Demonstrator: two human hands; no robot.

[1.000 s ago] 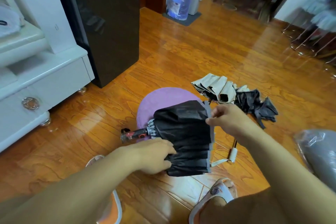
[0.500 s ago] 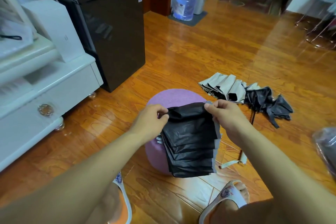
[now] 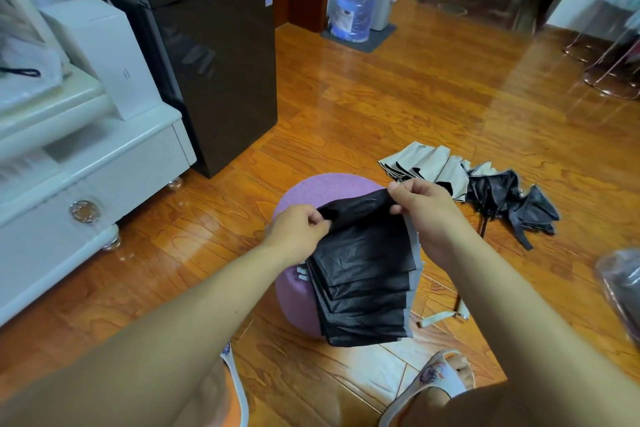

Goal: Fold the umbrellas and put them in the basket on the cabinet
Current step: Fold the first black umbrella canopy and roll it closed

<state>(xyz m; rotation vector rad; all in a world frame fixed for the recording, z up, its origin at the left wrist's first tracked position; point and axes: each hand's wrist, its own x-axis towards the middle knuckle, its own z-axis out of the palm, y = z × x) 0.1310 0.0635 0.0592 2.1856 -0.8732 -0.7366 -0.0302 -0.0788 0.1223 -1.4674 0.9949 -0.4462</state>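
Note:
A black umbrella [image 3: 367, 274] with a grey edge hangs in stacked pleats over a purple round stool [image 3: 311, 194]. My left hand [image 3: 298, 229] pinches the top fold at its left end. At the right end of the same fold my right hand [image 3: 419, 204] pinches the fabric. A second umbrella [image 3: 485, 184], beige outside and black inside, lies loose on the wooden floor to the right, behind my right hand. The white cabinet [image 3: 86, 163] stands at the left; no basket shows on it.
A black fridge [image 3: 214, 55] stands behind the cabinet. A white box [image 3: 107, 55] sits on the cabinet top. A water bottle [image 3: 356, 0] stands by the far wall. My slippered feet [image 3: 436, 378] are near the stool, a plastic-wrapped thing [image 3: 623, 291] at the right edge.
My left hand left the lower side of the canopy and came up to pinch the top fold. The pleats now hang down, and the handle end is hidden.

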